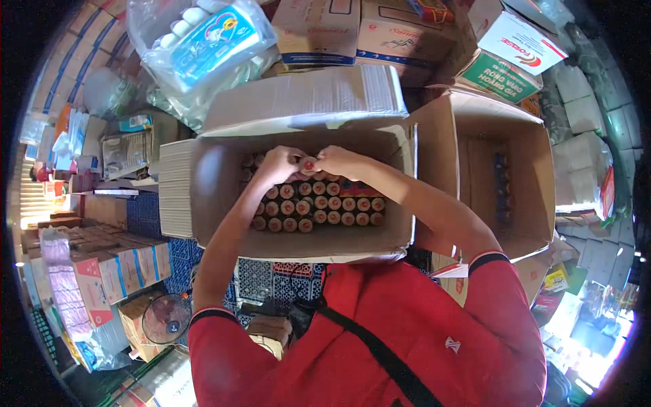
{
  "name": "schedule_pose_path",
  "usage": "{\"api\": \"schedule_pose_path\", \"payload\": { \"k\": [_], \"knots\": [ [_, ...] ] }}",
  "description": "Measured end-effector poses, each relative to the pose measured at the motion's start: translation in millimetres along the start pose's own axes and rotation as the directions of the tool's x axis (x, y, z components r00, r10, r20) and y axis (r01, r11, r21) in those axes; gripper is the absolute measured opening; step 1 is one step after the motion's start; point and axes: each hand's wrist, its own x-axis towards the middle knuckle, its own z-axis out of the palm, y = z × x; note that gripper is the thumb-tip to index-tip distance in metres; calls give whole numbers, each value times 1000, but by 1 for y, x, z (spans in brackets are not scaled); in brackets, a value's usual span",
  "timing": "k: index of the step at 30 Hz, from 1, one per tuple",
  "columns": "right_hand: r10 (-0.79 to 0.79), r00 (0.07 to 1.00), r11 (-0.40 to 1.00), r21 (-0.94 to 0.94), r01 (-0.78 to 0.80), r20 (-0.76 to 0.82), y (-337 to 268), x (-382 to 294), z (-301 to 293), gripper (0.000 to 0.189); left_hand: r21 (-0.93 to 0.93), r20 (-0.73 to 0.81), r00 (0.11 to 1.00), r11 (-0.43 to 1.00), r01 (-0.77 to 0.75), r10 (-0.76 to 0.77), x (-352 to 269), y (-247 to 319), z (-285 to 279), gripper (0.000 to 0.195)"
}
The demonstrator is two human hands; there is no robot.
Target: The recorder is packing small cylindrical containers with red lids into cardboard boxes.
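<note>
A large open cardboard box [325,249] stands directly before me. Rows of small round-topped containers [348,204] with red centres fill much of its floor. Both hands reach over the far part of these rows. My left hand [282,164] grips the left side of one small container [308,165], its red-centred top turned upward. My right hand [339,162] pinches the same piece from the right with its fingertips. The fingers cover part of it, and several containers under the hands are hidden. Beside the rows, a dark red printed surface [361,188] shows at the right.
A second open cardboard box [503,244] adjoins on the right, with a row of dark items [502,188] inside. Closed cartons [315,30] and a plastic-wrapped pack [213,43] stand beyond. To the left are stacked cartons [122,274] and a small fan [167,318].
</note>
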Motion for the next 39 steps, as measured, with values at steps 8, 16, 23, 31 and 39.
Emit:
{"api": "schedule_pose_path", "payload": {
  "k": [8,16,23,31,39],
  "knots": [
    [-46,987,981,-179,74,154,101,88,90,76,419,177,984,904,-85,11,18,-145,80,45],
    [12,1000,999,30,-12,1,113,99,130,41,503,113,992,864,-15,-49,57,-220,136,30],
    [-302,951,953,-4,303,67,238,130,45,30,669,283,900,604,-434,333,73,-80,117,27],
    [252,968,967,27,-252,7,139,101,126,31,417,133,990,903,-106,55,36,-143,145,27],
    [257,964,951,159,-265,71,143,98,135,37,547,402,914,783,-295,64,34,-130,119,36]
  ]
}}
